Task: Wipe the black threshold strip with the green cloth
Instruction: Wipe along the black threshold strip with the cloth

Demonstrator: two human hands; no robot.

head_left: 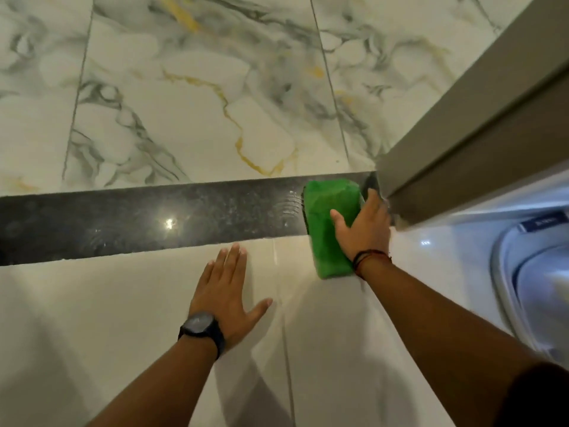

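The black threshold strip [138, 220] runs across the floor from the left edge to the door frame at the right, glossy with a light reflection on it. A folded green cloth [329, 217] lies across the strip's right end and reaches down onto the plain tile. My right hand [365, 228] presses flat on the cloth's right side, fingers spread toward the door frame. My left hand [226, 292] rests flat on the cream tile just below the strip, fingers apart, holding nothing. A dark watch sits on the left wrist.
A grey-brown door frame [474, 118] rises diagonally at the right, meeting the strip's end. Marble-patterned tiles [184, 103] lie beyond the strip. A white appliance with a round window [532, 272] stands at the far right. Cream tiles [107, 318] lie below the strip.
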